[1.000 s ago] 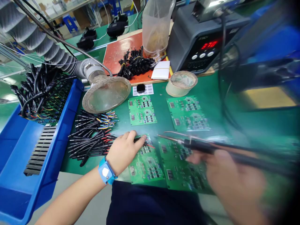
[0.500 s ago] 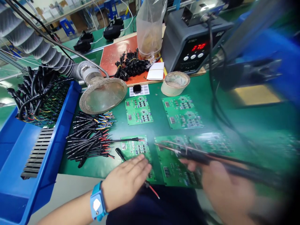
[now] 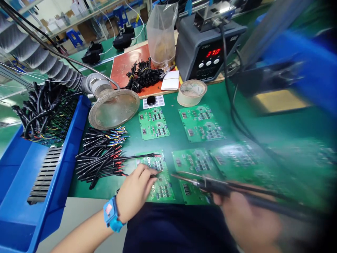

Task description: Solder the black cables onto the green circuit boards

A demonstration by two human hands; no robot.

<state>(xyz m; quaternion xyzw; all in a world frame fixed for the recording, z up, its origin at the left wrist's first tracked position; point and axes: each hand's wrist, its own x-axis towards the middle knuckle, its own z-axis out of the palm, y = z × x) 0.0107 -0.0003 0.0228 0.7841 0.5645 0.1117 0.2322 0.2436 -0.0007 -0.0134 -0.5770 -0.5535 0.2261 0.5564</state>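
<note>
My left hand [image 3: 137,186], with a blue wristband, is closed with fingertips pinched on a short black cable [image 3: 153,176]. Most of that cable is hidden by the hand; its wire end lies over a green circuit board [image 3: 166,192]. Another black cable [image 3: 140,155] rests across the upper part of the same board, its red wire end on it. My right hand [image 3: 244,214], blurred, is wrapped round a black soldering iron [image 3: 218,186] with a thin feed tube alongside. The iron's tip points left, just right of the board and above a second circuit board [image 3: 193,160].
Piles of black cables [image 3: 101,163] lie left, beside a blue bin [image 3: 56,182] holding wired boards. A fume extractor hood [image 3: 114,109] hangs over them. Behind are more circuit boards [image 3: 154,123], a tape roll [image 3: 192,93] and a soldering station [image 3: 207,52] reading 370. A sponge [image 3: 281,101] sits right.
My left hand has gone from lying flat over the cable to pinching it, lifting its wire end onto the board. The soldering iron has shifted slightly down and left in view.
</note>
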